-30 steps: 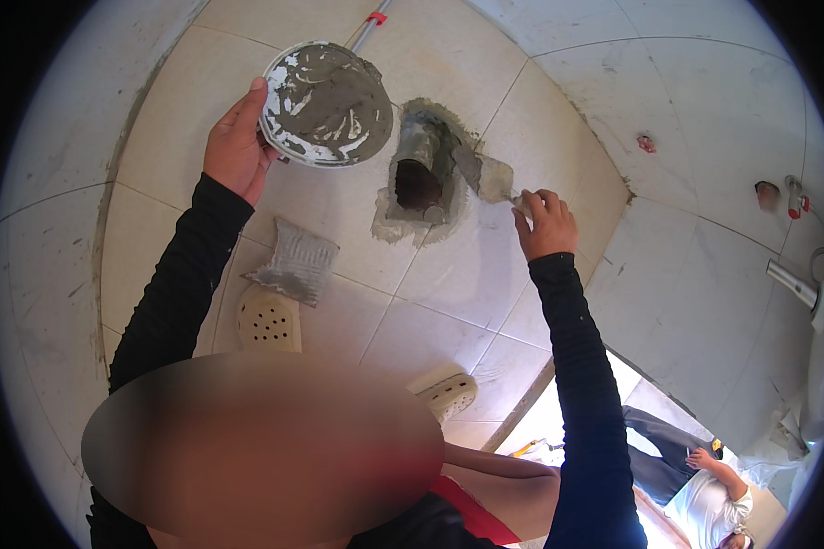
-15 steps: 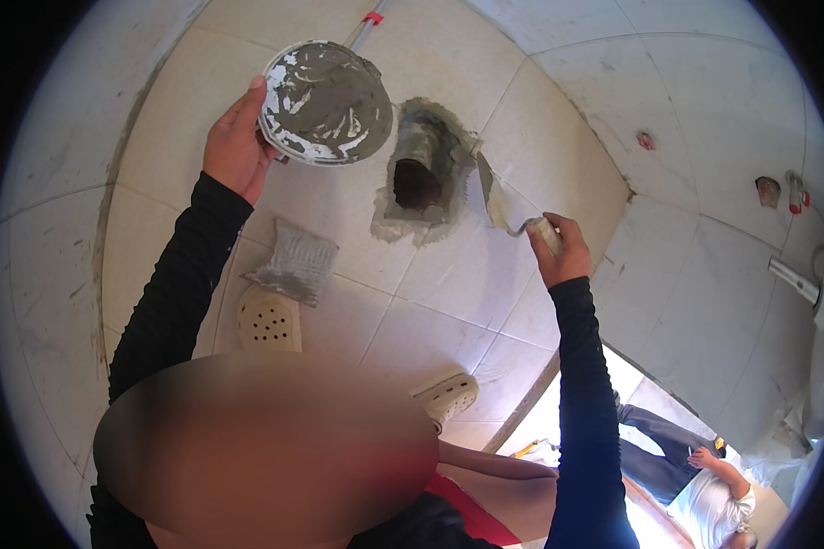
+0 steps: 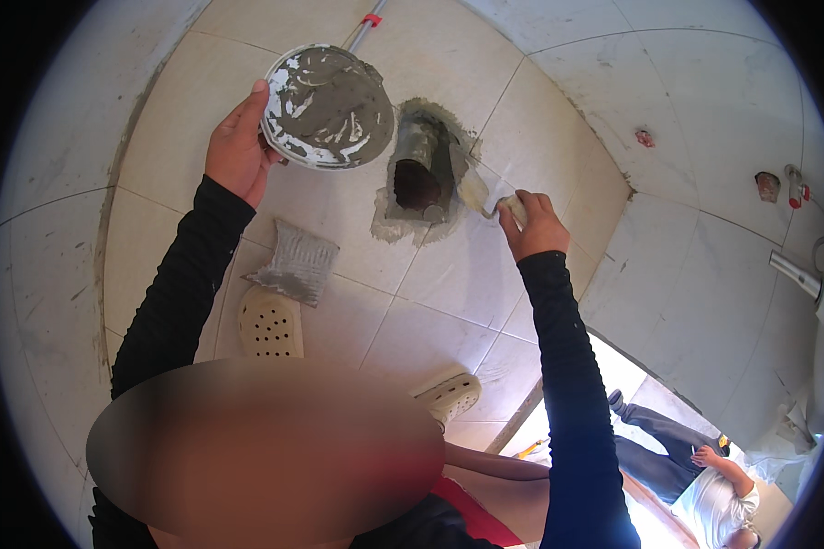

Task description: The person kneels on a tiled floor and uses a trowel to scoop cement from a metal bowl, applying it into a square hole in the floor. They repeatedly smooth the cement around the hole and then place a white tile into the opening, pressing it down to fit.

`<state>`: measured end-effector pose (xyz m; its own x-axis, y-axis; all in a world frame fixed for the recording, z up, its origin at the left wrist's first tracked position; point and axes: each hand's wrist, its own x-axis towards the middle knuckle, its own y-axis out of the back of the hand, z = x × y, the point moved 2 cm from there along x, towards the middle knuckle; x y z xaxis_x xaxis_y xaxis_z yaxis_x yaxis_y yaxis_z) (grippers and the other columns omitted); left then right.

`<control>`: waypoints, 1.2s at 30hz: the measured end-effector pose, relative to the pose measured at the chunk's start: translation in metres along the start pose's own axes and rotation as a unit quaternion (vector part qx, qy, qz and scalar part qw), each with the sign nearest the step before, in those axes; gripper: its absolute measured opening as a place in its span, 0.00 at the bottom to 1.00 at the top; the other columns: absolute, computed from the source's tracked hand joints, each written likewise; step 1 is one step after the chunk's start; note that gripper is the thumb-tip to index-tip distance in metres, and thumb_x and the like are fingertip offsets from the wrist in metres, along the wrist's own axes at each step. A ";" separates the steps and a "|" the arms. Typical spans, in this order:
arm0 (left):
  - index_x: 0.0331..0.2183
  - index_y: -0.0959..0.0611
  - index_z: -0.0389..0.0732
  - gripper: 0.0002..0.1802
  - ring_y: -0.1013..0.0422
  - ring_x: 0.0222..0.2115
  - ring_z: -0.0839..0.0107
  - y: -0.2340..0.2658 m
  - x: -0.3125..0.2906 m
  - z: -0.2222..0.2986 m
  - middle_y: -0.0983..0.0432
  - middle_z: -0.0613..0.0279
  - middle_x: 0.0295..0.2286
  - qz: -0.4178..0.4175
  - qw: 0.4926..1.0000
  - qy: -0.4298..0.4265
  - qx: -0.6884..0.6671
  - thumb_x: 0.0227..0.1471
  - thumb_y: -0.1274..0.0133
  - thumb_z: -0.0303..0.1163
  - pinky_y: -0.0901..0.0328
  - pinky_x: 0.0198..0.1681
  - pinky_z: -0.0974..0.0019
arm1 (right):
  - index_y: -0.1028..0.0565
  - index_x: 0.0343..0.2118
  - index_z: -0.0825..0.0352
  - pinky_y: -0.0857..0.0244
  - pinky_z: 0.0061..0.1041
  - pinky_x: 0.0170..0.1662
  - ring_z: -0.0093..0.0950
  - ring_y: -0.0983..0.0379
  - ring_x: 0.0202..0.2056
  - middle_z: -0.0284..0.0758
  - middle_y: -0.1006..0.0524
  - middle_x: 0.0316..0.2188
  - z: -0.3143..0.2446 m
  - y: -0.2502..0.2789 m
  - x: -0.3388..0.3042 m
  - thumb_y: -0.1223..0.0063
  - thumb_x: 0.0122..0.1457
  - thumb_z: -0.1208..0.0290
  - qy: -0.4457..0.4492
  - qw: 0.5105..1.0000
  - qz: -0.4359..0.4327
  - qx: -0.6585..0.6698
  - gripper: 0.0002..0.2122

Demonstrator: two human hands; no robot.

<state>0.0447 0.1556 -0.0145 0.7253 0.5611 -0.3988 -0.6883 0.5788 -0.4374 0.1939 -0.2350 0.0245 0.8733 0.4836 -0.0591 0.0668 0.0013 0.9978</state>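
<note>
My left hand grips the rim of a round white lid-like dish, thumb on top. Grey wet mortar is smeared across its face. In my right hand is the handle of a trowel, whose blade points into a hole in the tiled floor. Inside that hole a wide grey pipe ends in a dark opening. Rough grey mortar rings the hole and spreads onto the tiles. The trowel's tip lies against the hole's right side; whether it touches is hard to tell.
A grey ribbed tile scrap lies by my left cream clog; my other clog is further right. A pole with a red collar lies beyond the dish. Red-capped fittings jut from the right wall. Another person is beyond the doorway.
My right hand has moved left and slightly up, bringing the trowel blade from the hole's right edge into it. The left hand and dish have barely shifted.
</note>
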 end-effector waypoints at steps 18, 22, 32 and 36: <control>0.41 0.16 0.41 0.20 0.34 0.21 0.85 -0.001 0.001 0.001 0.23 0.74 0.26 -0.003 1.000 -0.003 -0.002 0.65 0.45 0.50 0.41 0.22 0.76 | 0.19 0.45 0.59 0.25 0.33 0.40 0.34 0.20 0.39 0.32 0.21 0.40 0.013 0.024 -0.025 0.34 0.56 0.58 0.037 0.997 0.058 -0.020 0.16; 0.39 0.16 0.42 0.19 0.35 0.20 0.85 0.002 0.004 0.000 0.24 0.75 0.24 -0.034 0.999 -0.004 0.005 0.65 0.44 0.50 0.42 0.22 0.76 | 0.20 0.45 0.59 0.26 0.33 0.38 0.33 0.22 0.38 0.31 0.22 0.39 -0.005 0.032 -0.008 0.34 0.54 0.61 0.125 0.987 0.070 -0.078 0.16; 0.38 0.16 0.43 0.18 0.34 0.20 0.85 -0.004 -0.001 0.005 0.24 0.75 0.24 -0.026 1.000 -0.003 -0.011 0.65 0.44 0.49 0.41 0.21 0.76 | 0.23 0.45 0.57 0.28 0.34 0.40 0.33 0.25 0.39 0.30 0.25 0.39 -0.032 0.015 0.019 0.34 0.54 0.65 0.193 0.961 0.010 -0.200 0.16; 0.39 0.16 0.42 0.18 0.33 0.21 0.86 -0.006 -0.002 0.004 0.23 0.74 0.25 0.043 0.998 0.014 -0.041 0.65 0.44 0.48 0.41 0.22 0.76 | 0.23 0.46 0.55 0.29 0.35 0.42 0.34 0.25 0.41 0.30 0.24 0.41 0.001 0.017 -0.004 0.33 0.53 0.65 0.178 0.971 0.000 -0.160 0.17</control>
<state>0.0473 0.1536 -0.0077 0.6646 0.5888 -0.4600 -0.7452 0.4779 -0.4650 0.1917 -0.2376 0.0414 0.6477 0.7552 -0.1008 -0.1368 0.2455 0.9597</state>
